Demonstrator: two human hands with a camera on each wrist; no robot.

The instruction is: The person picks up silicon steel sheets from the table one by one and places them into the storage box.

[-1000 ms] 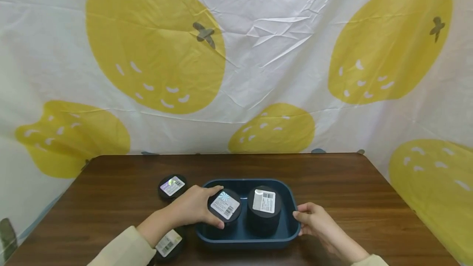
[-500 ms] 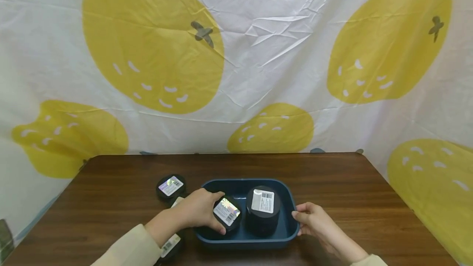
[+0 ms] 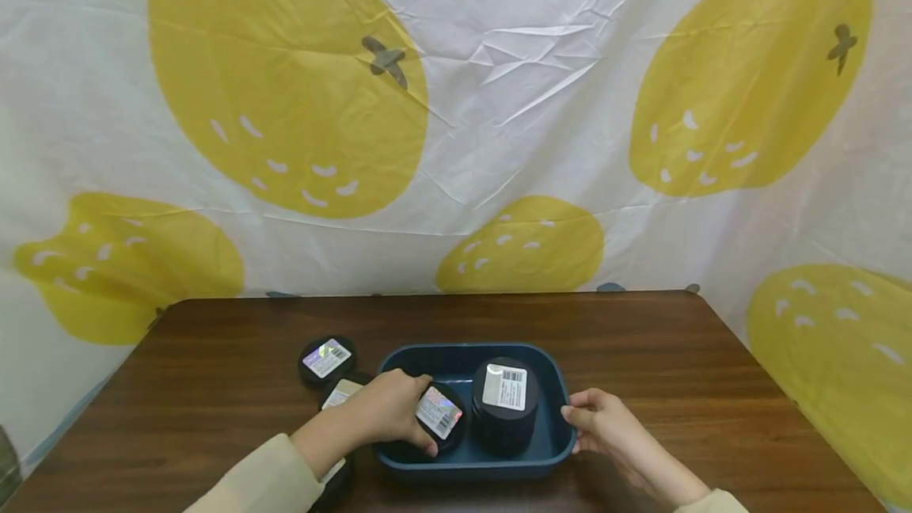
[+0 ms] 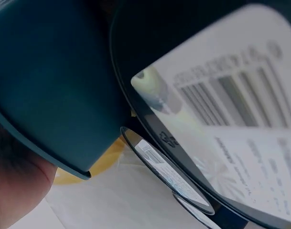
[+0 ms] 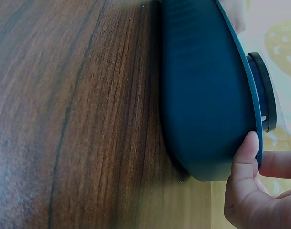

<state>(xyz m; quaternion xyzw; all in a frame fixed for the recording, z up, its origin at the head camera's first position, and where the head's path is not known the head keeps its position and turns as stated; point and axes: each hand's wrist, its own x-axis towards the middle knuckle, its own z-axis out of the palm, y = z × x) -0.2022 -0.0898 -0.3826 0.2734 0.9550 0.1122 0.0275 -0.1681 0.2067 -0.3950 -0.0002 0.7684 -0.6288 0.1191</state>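
In the head view my left hand (image 3: pixel 392 410) grips a round black jar (image 3: pixel 439 416) by its sides, thumb near and fingers far. This jar, with a shiny white label on its lid, is low inside the left half of a dark blue tray (image 3: pixel 473 465). A taller stack of black jars (image 3: pixel 504 402) fills the tray's right half. My right hand (image 3: pixel 606 422) pinches the tray's right rim between thumb and fingers. The right wrist view shows that hand (image 5: pixel 260 191) holding the rim, with a black lid (image 5: pixel 264 93) rising above the tray wall (image 5: pixel 207 95).
Left of the tray, a labelled black jar (image 3: pixel 326 360) stands on the brown wooden table (image 3: pixel 641 339). Another jar (image 3: pixel 343 391) is close beside my left wrist, and one more (image 3: pixel 335 472) is partly hidden under my forearm. A lemon-print cloth (image 3: pixel 463 101) hangs behind.
My left hand has lowered the jar deeper into the tray's left half, uncovering more of the jar beside the wrist. My right hand keeps its grip on the rim.
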